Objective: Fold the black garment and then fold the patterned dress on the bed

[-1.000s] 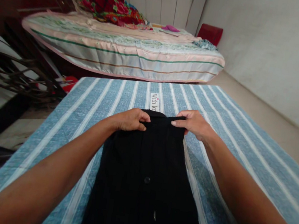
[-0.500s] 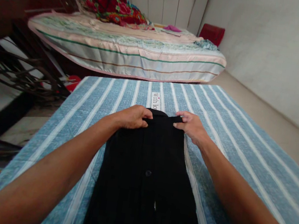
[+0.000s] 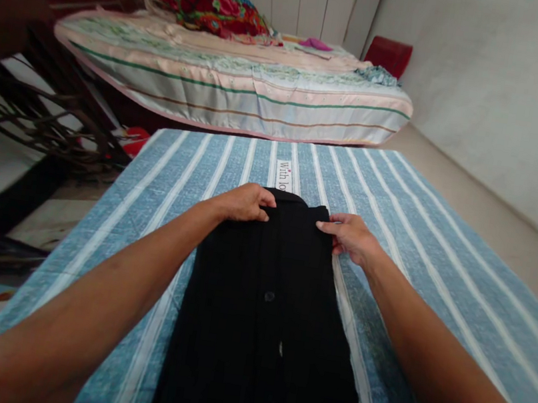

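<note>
A black buttoned garment point(image 3: 263, 308) lies folded on a blue and white striped sheet point(image 3: 418, 251) in front of me. My left hand point(image 3: 243, 202) curls over the garment's far left corner, fingers closed on the cloth. My right hand point(image 3: 352, 236) pinches the far right edge of the same garment. Both forearms reach forward along its sides. A dark button shows near the garment's middle.
A mattress point(image 3: 236, 85) with a pale striped cover lies beyond the sheet, with a red floral cloth point(image 3: 202, 3) bundled on it. Dark wooden furniture point(image 3: 19, 9) stands at the left. A red box point(image 3: 389, 54) sits by the white wall at the right.
Both hands have shifted a little toward me along the garment's far edge, the right one most, and the cloth now lies flatter. The view has tilted slightly.
</note>
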### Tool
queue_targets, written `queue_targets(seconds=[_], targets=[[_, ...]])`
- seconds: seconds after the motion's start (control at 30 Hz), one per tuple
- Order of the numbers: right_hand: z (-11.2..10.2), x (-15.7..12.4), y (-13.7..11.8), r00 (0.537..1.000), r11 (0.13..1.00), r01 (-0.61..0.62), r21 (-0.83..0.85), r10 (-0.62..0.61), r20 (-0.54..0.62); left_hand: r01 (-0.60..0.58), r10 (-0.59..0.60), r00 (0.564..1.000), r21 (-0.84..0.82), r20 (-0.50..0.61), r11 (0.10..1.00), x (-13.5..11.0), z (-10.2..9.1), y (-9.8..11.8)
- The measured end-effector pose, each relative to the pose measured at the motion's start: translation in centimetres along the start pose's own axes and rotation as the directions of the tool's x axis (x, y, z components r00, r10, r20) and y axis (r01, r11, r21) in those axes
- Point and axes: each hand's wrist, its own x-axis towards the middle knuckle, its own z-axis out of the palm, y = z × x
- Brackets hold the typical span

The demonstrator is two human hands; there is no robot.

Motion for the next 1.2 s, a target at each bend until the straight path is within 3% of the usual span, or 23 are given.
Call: queue_targets(seconds=[0.17,0.3,0.43,0.5,0.57,0.7,0.8,0.97,1.07,1.2], targets=[[-0.3,-1.1,0.6,0.993,0.986,0.068,-0.150,-0.082,-0.087,-0.036,0.033,0.999,-0.070,-0.040,0.997,0.0,0.1,-0.3],[-0.5,-1.1,1.5,0.980,0.942,0.146,-0.301,-0.180,-0.085,-0.017,0.015,0.999,-0.046,-0.046,0.999,0.0,0.3,-0.5],[-0.3,-1.2,1.1,0.902,0.866,0.335,-0.372,-0.409,-0.138,-0.014,0.013,0.997,-0.010,-0.082,1.000,0.1,0.5,-0.7],[0.1,-1.5,0.7,0.921,0.911,0.301,-0.283,-0.355,-0.161,-0.017,0.017,0.997,-0.004,-0.077,1.000,0.3,0.5,-0.8],[0.6,-1.9,0.4,0.962,0.969,0.194,-0.151,-0.219,-0.163,-0.008,0.007,0.997,-0.004,-0.076,1.000,0.4,0.6,-0.8],[0.8,-3.3,0.5,0.997,0.998,0.057,0.041,-0.054,-0.058,-0.003,0.002,0.996,-0.008,-0.089,1.000,0.4,0.8,-0.8],[0.3,-4.8,1.2,0.996,0.993,-0.049,0.111,0.040,0.077,0.003,-0.001,0.997,0.016,-0.083,1.000,0.3,0.8,-0.6],[-0.3,-7.2,2.7,0.951,0.980,-0.196,0.033,0.182,0.249,0.045,-0.039,0.995,0.072,-0.090,0.996,0.4,0.9,-0.3],[0.0,-8.1,3.4,0.959,0.975,-0.204,0.089,0.181,0.218,0.059,-0.052,0.993,0.060,-0.110,0.996,0.6,0.9,-0.4],[0.5,-8.8,3.6,0.988,0.987,-0.143,0.070,0.138,0.071,0.047,-0.036,0.993,0.097,-0.112,0.994,0.8,0.9,-0.8]])
